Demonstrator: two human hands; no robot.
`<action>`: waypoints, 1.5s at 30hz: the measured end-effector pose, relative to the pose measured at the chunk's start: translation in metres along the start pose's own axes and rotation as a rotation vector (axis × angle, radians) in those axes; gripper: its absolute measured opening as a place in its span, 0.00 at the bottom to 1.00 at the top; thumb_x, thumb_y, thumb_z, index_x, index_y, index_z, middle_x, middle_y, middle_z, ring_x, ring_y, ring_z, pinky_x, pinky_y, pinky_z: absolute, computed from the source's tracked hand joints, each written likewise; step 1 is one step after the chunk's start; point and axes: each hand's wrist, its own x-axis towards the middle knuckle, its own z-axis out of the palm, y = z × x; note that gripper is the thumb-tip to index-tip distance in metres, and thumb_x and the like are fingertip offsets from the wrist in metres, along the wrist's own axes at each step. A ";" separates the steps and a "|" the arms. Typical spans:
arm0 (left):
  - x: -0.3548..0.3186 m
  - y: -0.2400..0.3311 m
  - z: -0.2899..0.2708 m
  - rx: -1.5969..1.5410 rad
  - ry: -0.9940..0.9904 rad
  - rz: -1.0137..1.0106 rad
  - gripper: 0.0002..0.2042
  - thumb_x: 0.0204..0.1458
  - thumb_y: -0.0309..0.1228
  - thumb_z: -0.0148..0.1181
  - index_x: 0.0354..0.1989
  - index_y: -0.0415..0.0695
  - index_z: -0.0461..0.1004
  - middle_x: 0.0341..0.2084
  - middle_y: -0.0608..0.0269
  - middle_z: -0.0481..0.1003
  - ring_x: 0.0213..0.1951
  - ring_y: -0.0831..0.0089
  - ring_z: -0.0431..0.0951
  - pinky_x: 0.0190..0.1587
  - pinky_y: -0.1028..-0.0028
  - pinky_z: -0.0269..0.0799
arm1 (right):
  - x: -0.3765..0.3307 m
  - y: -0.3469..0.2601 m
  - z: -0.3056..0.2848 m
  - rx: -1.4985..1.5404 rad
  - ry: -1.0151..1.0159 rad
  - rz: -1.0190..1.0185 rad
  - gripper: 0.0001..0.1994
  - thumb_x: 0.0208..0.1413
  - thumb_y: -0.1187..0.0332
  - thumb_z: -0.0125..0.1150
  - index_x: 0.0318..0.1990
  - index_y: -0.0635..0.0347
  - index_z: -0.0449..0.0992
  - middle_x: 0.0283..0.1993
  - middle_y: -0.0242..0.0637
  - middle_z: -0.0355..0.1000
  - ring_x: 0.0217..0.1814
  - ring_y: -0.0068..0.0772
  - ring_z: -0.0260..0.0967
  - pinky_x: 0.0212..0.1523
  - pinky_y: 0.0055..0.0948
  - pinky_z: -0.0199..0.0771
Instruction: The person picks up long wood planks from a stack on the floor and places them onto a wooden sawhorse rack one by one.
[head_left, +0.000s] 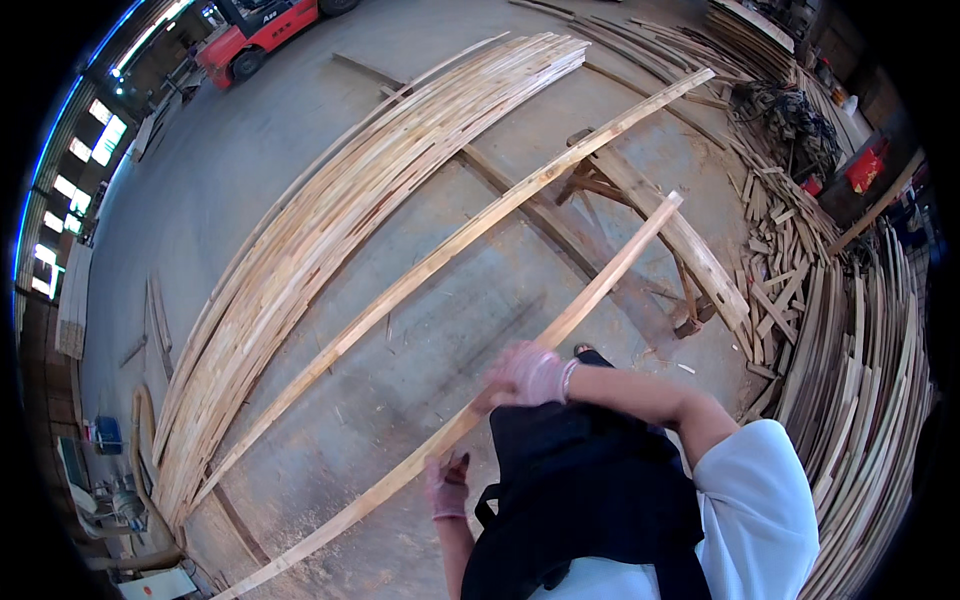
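Note:
A long, pale wooden strip (385, 485) runs diagonally in front of my body, from the lower left up to the right. My right hand (530, 374), in a whitish-pink glove and blurred by motion, is closed over its middle. Just below the strip's near edge is my left hand (447, 485), gloved too, with thumb and fingers apart and dark fingertips showing. Whether it touches the wood is unclear. Farther off, a second long strip (440, 255) lies parallel to the first, its upper end past a wooden trestle (665, 225).
A wide stack of pale strips (370, 175) lies to the left on crosswise beams (545, 215). Offcuts (775, 270) and long dark slats (860, 400) are heaped at the right. A red forklift (262, 38) stands far left; hoses and a machine (122, 500) are at lower left.

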 end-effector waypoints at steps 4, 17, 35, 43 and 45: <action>-0.004 0.039 -0.062 -0.039 0.121 0.097 0.18 0.52 0.45 0.54 0.42 0.43 0.71 0.31 0.61 0.76 0.30 0.67 0.76 0.41 0.60 0.75 | -0.063 0.101 -0.010 -0.199 0.008 0.478 0.18 0.48 0.49 0.50 0.27 0.54 0.75 0.27 0.39 0.73 0.32 0.43 0.72 0.34 0.38 0.71; -0.054 0.140 -0.164 -0.397 0.268 0.495 0.18 0.52 0.46 0.52 0.41 0.45 0.72 0.35 0.61 0.76 0.32 0.68 0.76 0.42 0.63 0.74 | -0.078 0.130 -0.047 0.827 0.414 1.153 0.24 0.52 0.47 0.51 0.40 0.63 0.73 0.28 0.37 0.69 0.27 0.26 0.65 0.32 0.27 0.68; 0.056 -0.038 -0.022 -0.287 0.003 -0.157 0.20 0.51 0.45 0.54 0.45 0.43 0.69 0.35 0.61 0.75 0.37 0.64 0.73 0.48 0.60 0.67 | 0.022 0.075 0.084 0.886 -0.668 0.635 0.24 0.52 0.46 0.52 0.41 0.60 0.73 0.29 0.29 0.70 0.26 0.22 0.65 0.27 0.22 0.66; 0.031 0.032 -0.098 -0.539 0.393 0.174 0.13 0.52 0.42 0.52 0.22 0.49 0.70 0.17 0.67 0.71 0.23 0.69 0.69 0.35 0.62 0.68 | 0.086 0.189 0.100 1.858 -0.687 1.105 0.08 0.51 0.64 0.53 0.24 0.51 0.64 0.20 0.27 0.60 0.16 0.19 0.55 0.17 0.20 0.57; 0.028 0.036 -0.068 -0.544 0.645 0.167 0.12 0.51 0.40 0.51 0.20 0.49 0.67 0.15 0.68 0.65 0.21 0.70 0.65 0.29 0.67 0.64 | 0.112 0.214 0.097 1.790 -0.533 1.146 0.08 0.50 0.67 0.51 0.22 0.50 0.62 0.17 0.25 0.57 0.12 0.20 0.51 0.13 0.21 0.53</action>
